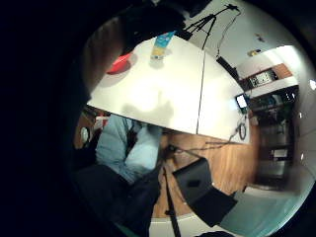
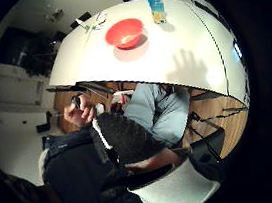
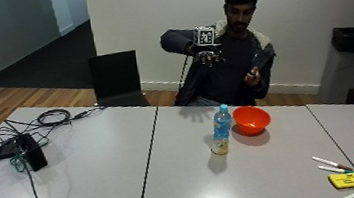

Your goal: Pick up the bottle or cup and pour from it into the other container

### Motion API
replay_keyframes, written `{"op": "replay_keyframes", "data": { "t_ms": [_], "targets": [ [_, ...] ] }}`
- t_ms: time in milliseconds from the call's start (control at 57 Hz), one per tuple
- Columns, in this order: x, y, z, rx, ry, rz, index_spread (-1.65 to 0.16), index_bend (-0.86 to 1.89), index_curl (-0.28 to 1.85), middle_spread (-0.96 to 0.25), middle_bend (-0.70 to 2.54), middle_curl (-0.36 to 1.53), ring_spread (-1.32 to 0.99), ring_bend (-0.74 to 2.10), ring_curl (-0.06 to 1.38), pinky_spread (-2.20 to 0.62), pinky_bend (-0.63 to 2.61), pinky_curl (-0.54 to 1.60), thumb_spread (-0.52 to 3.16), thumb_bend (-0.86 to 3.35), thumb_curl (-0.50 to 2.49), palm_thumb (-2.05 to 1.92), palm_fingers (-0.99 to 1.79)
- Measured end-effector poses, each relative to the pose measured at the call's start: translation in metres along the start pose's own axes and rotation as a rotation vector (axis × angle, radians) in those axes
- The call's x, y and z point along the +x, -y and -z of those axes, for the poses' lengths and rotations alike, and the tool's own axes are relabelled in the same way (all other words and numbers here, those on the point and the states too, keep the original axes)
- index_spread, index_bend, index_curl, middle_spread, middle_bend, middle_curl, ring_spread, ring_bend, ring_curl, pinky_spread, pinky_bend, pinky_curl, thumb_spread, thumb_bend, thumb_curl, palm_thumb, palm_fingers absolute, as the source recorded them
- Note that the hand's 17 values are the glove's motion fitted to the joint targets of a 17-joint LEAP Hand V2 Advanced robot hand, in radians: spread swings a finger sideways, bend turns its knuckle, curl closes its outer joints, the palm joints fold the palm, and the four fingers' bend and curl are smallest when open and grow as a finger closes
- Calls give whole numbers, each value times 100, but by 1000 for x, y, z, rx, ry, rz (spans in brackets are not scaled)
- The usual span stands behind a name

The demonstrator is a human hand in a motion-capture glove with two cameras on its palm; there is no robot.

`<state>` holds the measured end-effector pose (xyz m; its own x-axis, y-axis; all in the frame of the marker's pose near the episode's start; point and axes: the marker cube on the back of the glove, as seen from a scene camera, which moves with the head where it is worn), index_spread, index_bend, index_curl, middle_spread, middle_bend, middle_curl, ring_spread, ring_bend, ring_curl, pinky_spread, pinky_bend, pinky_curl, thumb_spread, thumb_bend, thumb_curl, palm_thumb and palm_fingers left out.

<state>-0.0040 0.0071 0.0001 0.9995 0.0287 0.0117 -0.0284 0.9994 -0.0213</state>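
while the fingers (image 3: 208, 59) of the gloved right hand (image 3: 206, 54) are seen hanging spread and relaxed, nothing is held by them. the hand is raised in the air at chest height, well above the far edge of the white table (image 3: 92, 174). a plastic bottle (image 3: 220, 130) with a blue cap and blue label is stood upright on the table, untouched, with yellowish liquid low inside it. an orange bowl (image 3: 251, 119) is set just beside the bottle, nearer the person. a small dark object is held in the bare hand (image 3: 252, 75). markers (image 3: 330, 163) and a yellow pad (image 3: 346, 180) are laid near the table's corner, and a black box (image 3: 30, 151) with cables is placed at the opposite end.
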Motion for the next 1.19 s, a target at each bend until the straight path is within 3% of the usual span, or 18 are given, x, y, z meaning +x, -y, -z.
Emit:
{"op": "replay_keyframes", "data": {
  "t_ms": [123,228,333,403,456,526,596,702,789,895,965,1035,1105,1140,1193],
  "targets": [
    [-5,4,-5,99,-5,-233,-28,14,11,3,39,15,12,25,10,26,33,14,70,6,11,18,36],
    [2,-6,-5,12,1,-43,-33,14,15,4,40,20,15,25,13,31,33,18,85,2,15,19,34],
    [0,1,-10,100,2,-224,-34,14,17,4,40,22,16,25,15,33,32,21,92,-1,19,20,32],
    [7,4,-9,54,4,-117,-35,14,18,4,39,24,16,25,16,34,32,23,95,-2,21,20,31],
    [12,11,-11,82,5,-162,-35,14,19,4,39,25,17,25,17,35,32,24,96,-2,22,20,31],
    [21,10,-14,28,6,-61,-36,14,20,4,39,26,16,25,18,35,32,25,98,-3,23,20,31],
    [28,38,-20,144,16,-275,-36,14,21,4,39,27,16,25,19,35,32,26,98,-2,25,20,30],
    [50,42,-23,28,24,-33,-36,13,22,4,38,29,16,23,20,36,33,28,98,-3,27,21,28],
    [61,62,-31,149,28,-169,-36,14,22,4,38,30,17,22,20,36,32,29,98,-3,28,21,27],
    [79,72,-33,66,77,-103,-36,14,23,4,38,30,17,21,21,36,31,30,97,-3,29,22,25],
    [91,91,-38,134,106,-160,-36,14,23,4,38,31,17,20,22,36,31,30,97,-3,30,23,25],
    [103,100,-43,103,156,-186,-36,14,23,4,37,31,17,20,22,36,31,31,96,-3,31,23,25],
    [118,138,-50,256,187,-285,-36,14,24,4,37,32,18,19,22,36,31,31,96,-3,31,24,24],
    [123,146,-55,292,204,-278,-36,14,24,4,37,32,18,19,22,36,32,32,95,-3,31,24,24],
    [131,147,-62,223,238,-185,-36,14,24,5,37,32,18,19,22,36,32,32,95,-3,32,25,24]
  ]
}}
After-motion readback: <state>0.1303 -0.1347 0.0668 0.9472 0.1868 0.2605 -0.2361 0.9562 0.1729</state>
